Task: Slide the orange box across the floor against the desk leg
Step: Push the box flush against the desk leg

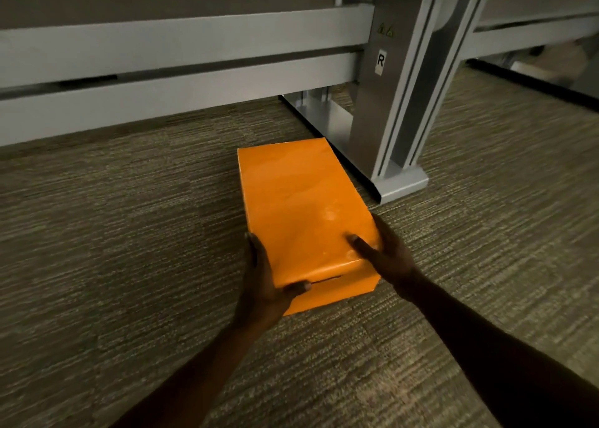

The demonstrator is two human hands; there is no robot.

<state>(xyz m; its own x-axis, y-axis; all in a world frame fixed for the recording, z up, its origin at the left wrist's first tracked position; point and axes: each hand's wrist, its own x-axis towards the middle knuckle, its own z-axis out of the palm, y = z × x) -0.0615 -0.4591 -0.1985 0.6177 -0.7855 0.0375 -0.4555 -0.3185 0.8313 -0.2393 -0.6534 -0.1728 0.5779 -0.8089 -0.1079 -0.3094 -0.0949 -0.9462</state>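
A patterned grey-brown carpet (129, 249) fills most of the frame. Across the upper left runs a grey desk panel (162, 70) of horizontal rails. In the upper right stands the metal desk leg (398, 87), marked with a small "R" label (381, 61), on a long flat foot (400, 184) that reaches toward centre right.

At the centre lies the orange box (301, 207), a shoebox-like carton flat on the carpet. Its far right corner sits just beside the foot; whether they touch cannot be told. Its near end angles away, leaving a wedge of carpet.

At lower centre, the left hand (262, 285) clasps the near left corner, fingers wrapped around it. The right hand (385, 252) clasps the near right corner, thumb on the lid.

The slide looks nearly done; squaring the box against the leg seems left.
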